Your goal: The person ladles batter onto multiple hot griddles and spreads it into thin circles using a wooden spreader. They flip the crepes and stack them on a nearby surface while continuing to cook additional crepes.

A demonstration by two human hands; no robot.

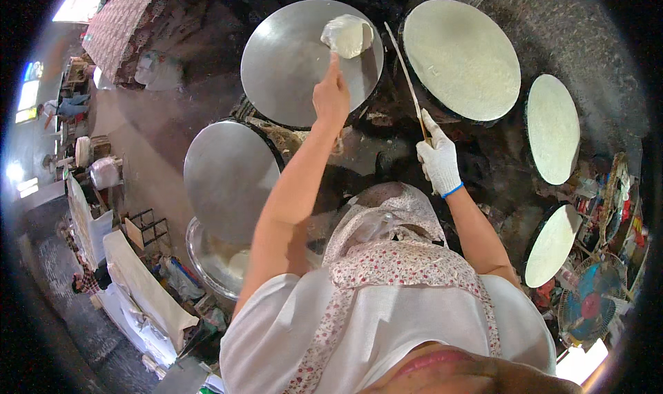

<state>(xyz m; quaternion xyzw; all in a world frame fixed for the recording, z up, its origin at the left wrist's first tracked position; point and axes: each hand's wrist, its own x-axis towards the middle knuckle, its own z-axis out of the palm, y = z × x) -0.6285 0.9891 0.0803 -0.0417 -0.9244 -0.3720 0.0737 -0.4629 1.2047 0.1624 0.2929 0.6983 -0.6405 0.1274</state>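
Observation:
My bare left hand [331, 100] reaches over a round grey griddle [283, 62] at the far middle, its index finger stretched forward and the other fingers curled. At that fingertip is a shiny white lump [343, 36] that looks like soft dough; it appears to be held, though the grip is partly hidden. My right hand [440, 160], in a white knit glove with a blue cuff, is closed around the near end of a long thin stick [407, 73]. The stick slants up between the grey griddle and a round griddle coated white [463, 59].
A second grey griddle [228, 176] sits at left, above a metal basin [197, 252]. Two more white-coated rounds [552, 128] [552, 245] stand at right. A fan [590, 304] is at lower right. Cloth-covered tables [141, 273] and a distant person [71, 106] are at left.

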